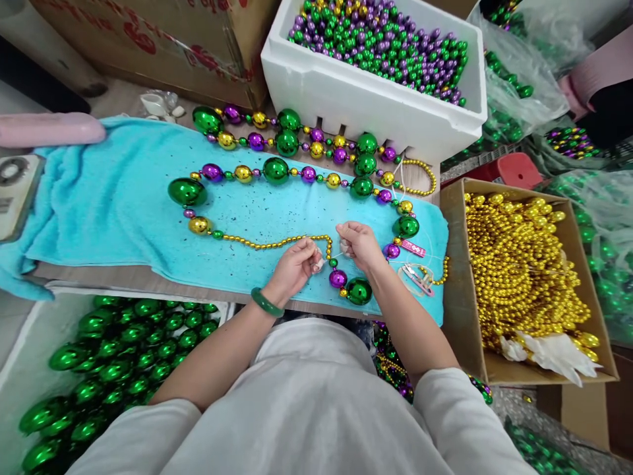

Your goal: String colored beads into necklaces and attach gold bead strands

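Observation:
My left hand (298, 261), a green bangle on its wrist, is closed in a pinch near the lower edge of the towel. Opposite it, my right hand (360, 245) pinches a thin white string (337, 255) that stretches between the two hands. The bead necklace (275, 170) lies in a loop on the blue towel (133, 218), with large green, purple and gold beads. Its strand of small gold beads (267, 245) passes by my left fingertips. Just below my hands lie a purple bead (338, 278) and a big green bead (359, 291).
Behind the towel are a second bead strand (287, 142) and a white foam box (366, 86) of beads. At right stand thread snips (418, 280), a pink tag (413, 248) and a carton (487, 369) of gold beads. Green beads (116, 346) fill a lower-left container.

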The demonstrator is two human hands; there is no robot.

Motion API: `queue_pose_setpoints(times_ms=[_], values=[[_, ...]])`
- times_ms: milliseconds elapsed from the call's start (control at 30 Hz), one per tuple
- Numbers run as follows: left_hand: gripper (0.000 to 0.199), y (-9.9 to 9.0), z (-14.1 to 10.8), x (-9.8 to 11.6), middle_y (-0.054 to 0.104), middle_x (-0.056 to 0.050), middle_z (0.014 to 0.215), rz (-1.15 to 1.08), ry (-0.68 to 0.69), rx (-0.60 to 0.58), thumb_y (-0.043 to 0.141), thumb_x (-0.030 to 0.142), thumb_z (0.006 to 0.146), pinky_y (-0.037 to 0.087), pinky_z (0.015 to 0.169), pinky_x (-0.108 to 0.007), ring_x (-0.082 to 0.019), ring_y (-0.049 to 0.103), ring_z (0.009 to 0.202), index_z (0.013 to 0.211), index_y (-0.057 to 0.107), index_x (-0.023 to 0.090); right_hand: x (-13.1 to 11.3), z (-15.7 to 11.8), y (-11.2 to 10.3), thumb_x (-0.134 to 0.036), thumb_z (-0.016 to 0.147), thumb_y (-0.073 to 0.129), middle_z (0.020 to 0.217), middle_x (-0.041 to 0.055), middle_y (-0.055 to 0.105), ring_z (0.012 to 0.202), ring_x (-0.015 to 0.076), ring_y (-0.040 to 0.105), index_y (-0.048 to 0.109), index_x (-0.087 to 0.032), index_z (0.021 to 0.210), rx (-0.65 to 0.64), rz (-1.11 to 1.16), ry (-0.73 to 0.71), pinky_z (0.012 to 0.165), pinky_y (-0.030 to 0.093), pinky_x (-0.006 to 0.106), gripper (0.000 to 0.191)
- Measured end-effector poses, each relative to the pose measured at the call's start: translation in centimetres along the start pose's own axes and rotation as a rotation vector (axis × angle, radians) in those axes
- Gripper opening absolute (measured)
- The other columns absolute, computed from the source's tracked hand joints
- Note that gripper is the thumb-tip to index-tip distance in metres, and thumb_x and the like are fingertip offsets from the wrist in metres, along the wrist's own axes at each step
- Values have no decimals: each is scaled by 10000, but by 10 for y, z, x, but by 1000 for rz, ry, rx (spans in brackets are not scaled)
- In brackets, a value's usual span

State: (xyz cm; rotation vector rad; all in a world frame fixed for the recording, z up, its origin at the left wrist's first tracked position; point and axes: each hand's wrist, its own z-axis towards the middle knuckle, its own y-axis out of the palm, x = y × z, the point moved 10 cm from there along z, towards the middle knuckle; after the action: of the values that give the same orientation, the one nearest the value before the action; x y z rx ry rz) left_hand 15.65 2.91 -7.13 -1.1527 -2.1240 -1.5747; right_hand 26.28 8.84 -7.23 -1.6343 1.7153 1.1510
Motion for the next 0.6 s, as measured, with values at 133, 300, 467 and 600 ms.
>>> queue_pose_setpoints(times_ms=[133, 300, 467, 600], values=[[341, 2, -4, 1, 499, 22, 594, 7, 7, 16, 750, 332, 741, 346, 485, -192, -79, 457, 510, 648, 469, 162, -2, -6, -1, -446, 553, 834, 418, -111, 323, 325, 19, 258, 398, -202, 579, 9, -4, 22, 317, 110, 161, 501], [345, 17, -16, 15, 488, 21, 587, 25, 40, -13, 732, 335, 765, 349, 491, -195, -78, 454, 514, 624, 471, 159, -19, -17, 4, -447, 582, 822, 427, -109, 328, 325, 24, 277, 407, -203, 589, -10, 7, -23, 317, 145, 161, 481], [333, 15, -21, 19, 491, 18, 590, 16, 72, 8, 718, 324, 780, 350, 490, -195, -75, 447, 505, 624, 475, 159, -20, -18, 5, -416, 597, 818, 420, -113, 314, 328, 25, 276, 382, -207, 587, 2, 26, -25, 317, 146, 157, 484], [303, 3, -18, 11, 493, 17, 582, -23, 42, 46, 709, 280, 781, 340, 478, -192, -74, 434, 488, 632, 475, 159, -5, -14, 3, -394, 624, 806, 417, -128, 273, 326, 15, 240, 351, -209, 589, 20, 72, 47, 325, 122, 149, 493]])
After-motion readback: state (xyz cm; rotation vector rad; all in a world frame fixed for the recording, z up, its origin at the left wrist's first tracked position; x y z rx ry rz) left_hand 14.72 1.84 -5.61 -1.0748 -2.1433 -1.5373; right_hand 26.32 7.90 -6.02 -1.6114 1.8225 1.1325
